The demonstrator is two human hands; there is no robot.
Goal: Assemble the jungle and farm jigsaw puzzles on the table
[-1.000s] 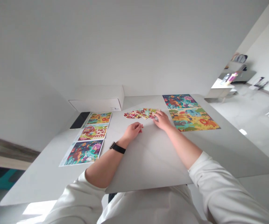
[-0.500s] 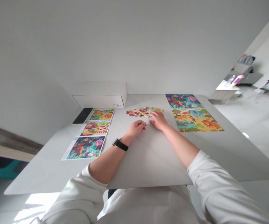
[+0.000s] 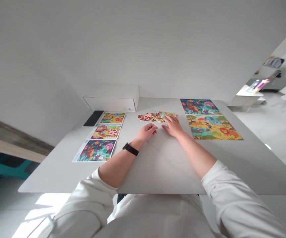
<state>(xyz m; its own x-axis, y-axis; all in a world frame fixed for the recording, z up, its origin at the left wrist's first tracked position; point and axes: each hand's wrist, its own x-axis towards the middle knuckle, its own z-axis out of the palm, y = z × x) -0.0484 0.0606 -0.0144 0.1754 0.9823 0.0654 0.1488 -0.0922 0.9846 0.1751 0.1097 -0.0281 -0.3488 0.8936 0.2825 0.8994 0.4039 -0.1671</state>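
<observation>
A pile of loose jigsaw puzzle pieces (image 3: 146,117), mostly red, yellow and green, lies at the middle of the table. My right hand (image 3: 173,126) rests at the pile's right part, fingers stretched out and apart, fingertips touching the pieces. It covers some of them. Just in front of the pile is my left hand (image 3: 146,132), its fingers curled in and pressed together. Whatever it may hold is hidden. A black watch is on the left wrist.
Three printed picture sheets (image 3: 105,131) lie in a column at the left, beside a black phone (image 3: 93,118). Behind them stands a white box (image 3: 110,103) against the wall. Two assembled puzzles, a dark one (image 3: 199,106) and a yellow one (image 3: 214,127), lie at the right.
The whole view has shifted, with the table and things sitting further right and slightly higher. My hands keep nearly the same places by the pile, the left still curled and the right still spread.
</observation>
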